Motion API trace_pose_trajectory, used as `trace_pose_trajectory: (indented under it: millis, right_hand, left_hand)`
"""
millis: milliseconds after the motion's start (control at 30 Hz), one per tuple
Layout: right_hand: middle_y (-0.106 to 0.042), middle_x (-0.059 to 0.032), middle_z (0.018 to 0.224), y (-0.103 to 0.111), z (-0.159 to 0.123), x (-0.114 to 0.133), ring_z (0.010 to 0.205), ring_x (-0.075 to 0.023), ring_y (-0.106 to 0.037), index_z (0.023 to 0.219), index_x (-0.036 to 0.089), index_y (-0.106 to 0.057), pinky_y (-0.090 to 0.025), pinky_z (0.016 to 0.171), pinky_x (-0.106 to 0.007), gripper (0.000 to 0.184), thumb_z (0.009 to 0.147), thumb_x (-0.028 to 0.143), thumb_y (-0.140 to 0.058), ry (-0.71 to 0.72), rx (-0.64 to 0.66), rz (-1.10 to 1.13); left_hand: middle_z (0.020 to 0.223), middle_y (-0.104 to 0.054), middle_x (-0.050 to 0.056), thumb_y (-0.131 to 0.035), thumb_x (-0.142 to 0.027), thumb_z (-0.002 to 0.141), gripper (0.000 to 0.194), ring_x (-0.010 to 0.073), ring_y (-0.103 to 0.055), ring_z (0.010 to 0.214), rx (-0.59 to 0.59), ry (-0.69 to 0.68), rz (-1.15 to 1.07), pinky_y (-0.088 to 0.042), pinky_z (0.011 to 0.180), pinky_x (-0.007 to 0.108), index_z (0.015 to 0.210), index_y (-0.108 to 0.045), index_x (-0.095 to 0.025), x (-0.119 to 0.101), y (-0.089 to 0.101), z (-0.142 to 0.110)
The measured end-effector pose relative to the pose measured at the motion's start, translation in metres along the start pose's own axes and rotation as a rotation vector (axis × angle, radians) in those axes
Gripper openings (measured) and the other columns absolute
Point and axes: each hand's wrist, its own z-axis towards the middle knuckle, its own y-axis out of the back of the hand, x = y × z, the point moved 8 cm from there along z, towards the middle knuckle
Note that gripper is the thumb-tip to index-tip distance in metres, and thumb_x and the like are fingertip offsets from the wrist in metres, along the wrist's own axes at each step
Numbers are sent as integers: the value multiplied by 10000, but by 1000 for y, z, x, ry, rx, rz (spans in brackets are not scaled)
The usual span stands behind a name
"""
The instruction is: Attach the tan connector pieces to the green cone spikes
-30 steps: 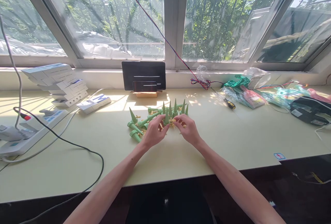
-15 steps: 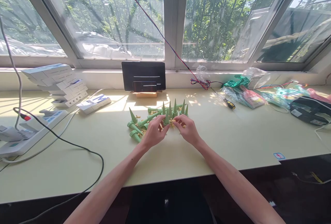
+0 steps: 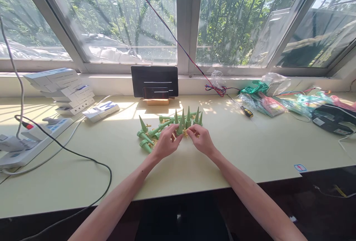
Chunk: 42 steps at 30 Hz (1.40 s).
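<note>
My left hand (image 3: 166, 141) is closed round a green plant watering spike (image 3: 180, 126), its pointed tip up and leaning slightly right. Close beside it, the fingertips of my right hand (image 3: 202, 139) pinch a small yellow valve (image 3: 186, 133) at the spike's side. Whether the valve is seated in the spike is hard to see. Several more green spikes (image 3: 188, 116) stand point-up just behind my hands. To the left, other green spikes (image 3: 145, 145) lie in a loose heap with yellow valves among them, partly covered by my left hand.
A tablet (image 3: 154, 79) with a phone (image 3: 155, 92) before it leans by the window. White boxes (image 3: 69, 94) and a power strip (image 3: 36, 141) with cables are at left. A screwdriver (image 3: 247, 111), plastic bags (image 3: 271, 104) and a black pouch (image 3: 333, 118) lie at right.
The spike in my left hand has tipped slightly, its point moving a little to the right. My right fingertips have shifted very slightly; everything else is unchanged.
</note>
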Motion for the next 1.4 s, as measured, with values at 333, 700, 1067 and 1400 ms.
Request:
trace_pose_trajectory:
  millis: [333, 700, 1067, 1400]
  right_hand:
    - [-470, 14, 587, -3, 0, -9, 542, -119, -373, 623, 190, -496, -305, 517, -269, 473, 992, 480, -440, -49, 29, -51]
    - [-578, -8, 652, -5, 0, -5, 579, -138, -493, 754, 188, -609, -396, 538, -262, 380, 950, 502, -525, -28, 43, -20]
    - [-665, -39, 772, -4, -1, 0, 642, -155, -573, 869, 186, -645, -469, 593, -273, 257, 935, 423, -571, -8, 50, 47]
    - [-528, 11, 541, -8, -1, -8, 491, -117, -459, 623, 193, -538, -373, 506, -257, 498, 985, 523, -447, -48, 85, -9]
  left_hand:
    - [888, -593, 28, -582, -253, 907, 211, 124, -550, 687, 35, -24, -20, -517, 527, 221, 1114, -578, -210, -5, -2, 0]
    - [885, -619, 40, -599, -317, 907, 217, 139, -579, 711, -21, 30, -40, -558, 559, 240, 1094, -614, -207, -3, 2, 1]
    - [876, -605, 40, -599, -294, 906, 189, 144, -573, 721, 2, 27, -55, -541, 547, 236, 1071, -599, -202, -3, 1, 1]
    - [912, -614, 48, -582, -285, 914, 208, 143, -574, 723, 43, 16, -55, -562, 545, 237, 1108, -600, -211, -3, -2, 0]
